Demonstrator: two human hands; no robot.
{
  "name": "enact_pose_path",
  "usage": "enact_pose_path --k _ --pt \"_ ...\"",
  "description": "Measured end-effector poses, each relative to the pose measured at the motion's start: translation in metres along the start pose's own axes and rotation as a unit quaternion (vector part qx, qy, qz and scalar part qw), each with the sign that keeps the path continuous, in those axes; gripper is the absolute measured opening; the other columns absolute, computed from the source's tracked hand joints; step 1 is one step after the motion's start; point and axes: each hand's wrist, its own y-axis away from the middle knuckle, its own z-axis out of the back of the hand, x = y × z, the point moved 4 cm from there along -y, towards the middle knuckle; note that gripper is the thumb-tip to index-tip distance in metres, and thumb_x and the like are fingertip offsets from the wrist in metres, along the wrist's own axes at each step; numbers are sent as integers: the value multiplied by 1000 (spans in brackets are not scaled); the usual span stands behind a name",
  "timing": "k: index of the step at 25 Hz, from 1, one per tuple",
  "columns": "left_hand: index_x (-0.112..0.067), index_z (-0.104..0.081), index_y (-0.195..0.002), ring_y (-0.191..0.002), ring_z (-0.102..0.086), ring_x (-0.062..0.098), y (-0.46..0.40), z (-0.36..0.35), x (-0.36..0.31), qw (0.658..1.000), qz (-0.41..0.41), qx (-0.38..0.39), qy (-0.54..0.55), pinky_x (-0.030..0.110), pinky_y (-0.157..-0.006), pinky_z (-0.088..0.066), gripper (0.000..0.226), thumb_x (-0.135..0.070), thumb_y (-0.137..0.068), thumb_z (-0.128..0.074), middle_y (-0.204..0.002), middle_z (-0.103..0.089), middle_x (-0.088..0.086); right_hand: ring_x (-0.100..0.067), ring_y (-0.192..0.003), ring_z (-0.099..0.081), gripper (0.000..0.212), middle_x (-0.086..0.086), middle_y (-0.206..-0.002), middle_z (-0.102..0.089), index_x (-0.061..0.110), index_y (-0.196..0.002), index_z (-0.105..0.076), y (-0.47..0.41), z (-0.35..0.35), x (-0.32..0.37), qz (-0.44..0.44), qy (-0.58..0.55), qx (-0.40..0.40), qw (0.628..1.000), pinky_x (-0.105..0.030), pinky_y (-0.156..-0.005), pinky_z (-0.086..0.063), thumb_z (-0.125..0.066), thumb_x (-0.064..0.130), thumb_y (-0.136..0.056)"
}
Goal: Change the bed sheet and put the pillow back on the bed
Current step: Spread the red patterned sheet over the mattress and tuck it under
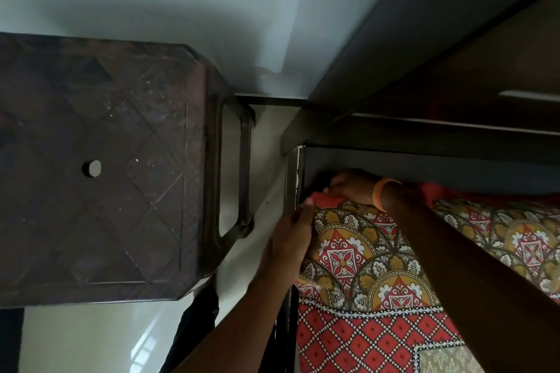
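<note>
- At the bed's corner, the patterned bed sheet [378, 254] is being worked: its red edge is pinched by the right hand [351, 186] against the dark headboard [424, 160], apparently to tuck it in.
- The left hand [292, 239] is laid with straight fingers along the mattress side, seemingly to press the sheet down.
- No pillow is seen.
- A brown plastic stool [100, 166] stands beside the bed; nothing is carried on it.

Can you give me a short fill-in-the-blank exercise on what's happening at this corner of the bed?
1. Both hands work the patterned sheet at the bed's ____.
2. The right hand has an ____ band at its wrist.
3. The left hand lies along the sheet's edge beside the bed ____.
4. Left of the bed stands a brown plastic ____.

Missing words: corner; orange; frame; stool
</note>
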Motion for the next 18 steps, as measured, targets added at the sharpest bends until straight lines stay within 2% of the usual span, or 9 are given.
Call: enact_pose_path --k 2,5,8,10,12,13,15,16,18 --pt "-24 -64 -78 -76 -67 23 -1 0 12 1000 23 -20 -1 37 -74 -53 55 -75 -84 -42 -77 -67 2 -23 -105 -59 27 -2 -100 -63 19 -100 -66 -2 -2 2 -1 -44 -29 999 -29 -86 -40 -51 42 -98" --pt "-11 -63 -98 -91 -65 26 -12 0 0 993 44 -107 -23 37 -80 -54 35 -43 -98 -48 -94 -66 7 -14 -98 -57 34 6 -103 -62 25 -112 -65 9 -1 7 -6 -131 -23 991 -29 -84 -39 -57 51 -92" --pt "-6 -66 -98 -84 -68 29 -16 3 -5 995 48 -62 -56 34 -71 -53 61 -64 -93 -45 -89 -68 13 -12 -96 -59 21 8 -100 -64 24 -104 -67 20 4 14 22 -66 -11 998 -26 -76 -42 -67 38 -89" --pt "-7 -65 -79 -69 -69 30 -11 12 -13 999 -24 -32 -35 39 -62 -55 63 -69 -87 -51 -75 -69 15 -16 -94 -63 9 4 -95 -66 21 -95 -68 20 14 25 55 -6 -58 997 -27 -77 -48 -68 28 -89" --pt "-6 -60 -73 -54 -58 19 -6 26 -30 986 -146 -79 5 29 -52 -48 46 -49 -92 -58 -65 -62 14 -18 -91 -64 7 4 -93 -67 20 -93 -69 24 22 43 120 43 -155 980 -35 -85 -49 -68 25 -88" --pt "-7 -59 -74 -51 -51 11 -7 31 -39 975 -182 -124 -18 18 -49 -40 38 -39 -96 -57 -62 -58 10 -19 -89 -63 6 4 -91 -66 20 -92 -71 27 24 50 158 69 -228 958 -39 -87 -47 -68 24 -88" --pt "-11 -59 -83 -55 -49 5 -12 30 -50 948 -218 -195 -129 13 -49 -31 30 -34 -101 -50 -65 -56 0 -23 -85 -63 5 3 -89 -68 22 -86 -72 30 19 51 196 137 -360 902 -43 -87 -45 -67 23 -87" --pt "-12 -60 -89 -60 -55 8 -16 26 -52 937 -217 -208 -179 16 -51 -34 31 -37 -102 -47 -71 -59 -1 -25 -85 -64 7 1 -89 -70 22 -84 -72 26 11 46 183 144 -385 893 -44 -86 -47 -66 23 -88" --pt "-11 -58 -105 -75 -64 17 -30 13 -47 929 -177 -199 -258 24 -59 -44 28 -36 -102 -46 -90 -65 4 -24 -91 -66 14 0 -93 -72 26 -84 -73 5 3 33 107 80 -324 937 -44 -89 -49 -61 24 -91"
